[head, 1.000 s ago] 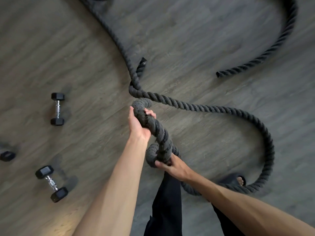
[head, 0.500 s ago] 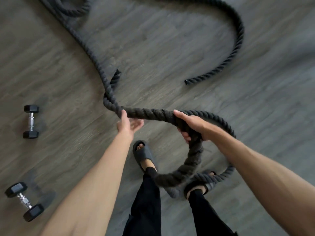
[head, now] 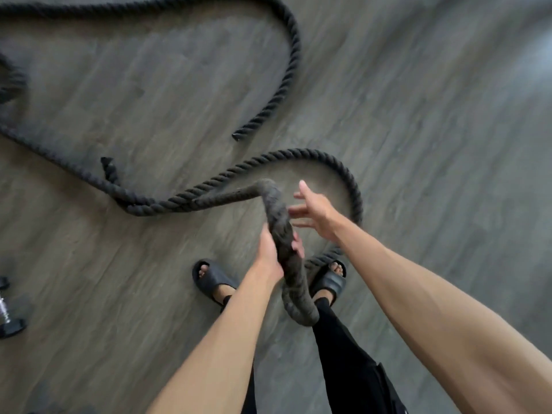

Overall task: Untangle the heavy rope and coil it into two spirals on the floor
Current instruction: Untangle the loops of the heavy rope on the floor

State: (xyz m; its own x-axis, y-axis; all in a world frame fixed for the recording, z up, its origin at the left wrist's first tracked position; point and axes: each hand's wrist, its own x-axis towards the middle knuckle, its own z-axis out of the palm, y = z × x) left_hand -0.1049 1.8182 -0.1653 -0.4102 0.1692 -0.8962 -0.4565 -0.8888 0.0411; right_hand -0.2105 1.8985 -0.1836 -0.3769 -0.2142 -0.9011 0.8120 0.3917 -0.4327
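A thick black twisted rope (head: 167,204) lies in loose curves over the grey wood floor (head: 418,130). One bend of it is lifted in front of me, blurred by motion. My left hand (head: 273,249) grips that raised stretch from the left, fingers curled round it. My right hand (head: 313,210) hovers just right of the lifted bend with straight spread fingers, holding nothing. A loop of rope runs from the bend round to the right and down to my right foot. Two rope ends show, one (head: 239,135) at upper centre and one (head: 108,165) at left.
My feet in black slides (head: 213,279) stand below the raised rope, with black trousers beneath. A black dumbbell (head: 9,318) lies at the left edge. More rope (head: 12,82) bunches at the far left.
My right hand has let go of the rope and opened beside it. My left hand, open half a second ago, now grips the lifted bend. The view has shifted left and down.
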